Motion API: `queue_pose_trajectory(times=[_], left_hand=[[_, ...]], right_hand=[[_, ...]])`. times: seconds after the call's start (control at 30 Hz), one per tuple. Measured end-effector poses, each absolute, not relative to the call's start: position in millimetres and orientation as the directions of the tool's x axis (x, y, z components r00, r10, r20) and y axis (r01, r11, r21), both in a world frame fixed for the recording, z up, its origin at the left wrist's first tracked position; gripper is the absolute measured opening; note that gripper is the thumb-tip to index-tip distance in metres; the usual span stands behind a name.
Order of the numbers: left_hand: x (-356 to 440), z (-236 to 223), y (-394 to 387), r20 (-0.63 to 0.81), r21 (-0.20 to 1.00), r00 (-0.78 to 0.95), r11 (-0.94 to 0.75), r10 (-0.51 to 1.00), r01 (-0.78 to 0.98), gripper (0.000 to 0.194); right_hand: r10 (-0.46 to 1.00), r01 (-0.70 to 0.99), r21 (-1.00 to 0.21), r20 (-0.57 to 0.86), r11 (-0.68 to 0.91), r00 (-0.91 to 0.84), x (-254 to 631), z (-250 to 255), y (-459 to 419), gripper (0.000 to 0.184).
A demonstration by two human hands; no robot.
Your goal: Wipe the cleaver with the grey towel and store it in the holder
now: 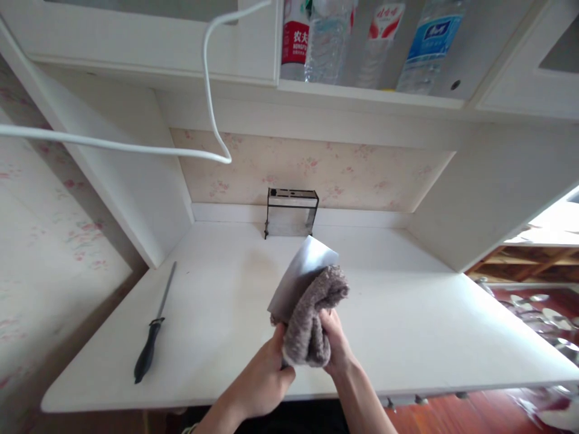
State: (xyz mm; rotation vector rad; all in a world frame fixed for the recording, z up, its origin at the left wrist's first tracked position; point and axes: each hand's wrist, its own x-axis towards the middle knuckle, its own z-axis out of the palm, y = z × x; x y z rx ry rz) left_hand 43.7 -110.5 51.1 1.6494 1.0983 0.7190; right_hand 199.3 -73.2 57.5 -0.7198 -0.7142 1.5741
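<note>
A cleaver (304,269) with a broad shiny blade is held up over the white countertop (217,313), its blade pointing away from me. My left hand (268,375) is closed round the cleaver's handle, most of which is hidden. My right hand (335,341) grips a bunched grey-brown towel (312,322), which is folded against the blade and covers its right side. The towel hides most of the right fingers.
A sharpening steel (155,322) with a black handle lies at the counter's left. A metal knife rack (292,212) stands by the back wall. Plastic bottles (328,42) fill an overhead shelf. A white cable (212,108) hangs at upper left.
</note>
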Motion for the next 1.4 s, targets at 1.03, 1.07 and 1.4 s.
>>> queue_pose_trajectory(times=[1.03,1.07,1.4], left_hand=[[2.1,36.9,-119.7,-0.233,0.97,0.417,0.242,0.879,0.033,0.034],[1.5,31.8,-119.1,-0.228,0.935,0.444,0.322,0.866,-0.147,0.04],[16.1,-16.6,-104.6,-0.078,0.337,0.796,0.767,0.601,-0.546,0.063]], right_hand=[[0.91,-0.752,-0.621,-0.143,0.223,0.388,291.6,68.6,-27.5,0.031],[0.928,-0.753,-0.633,-0.145,0.18,0.344,291.4,62.9,-31.2,0.03],[0.984,-0.674,-0.717,-0.121,-0.177,-0.129,201.1,44.6,-71.1,0.043]])
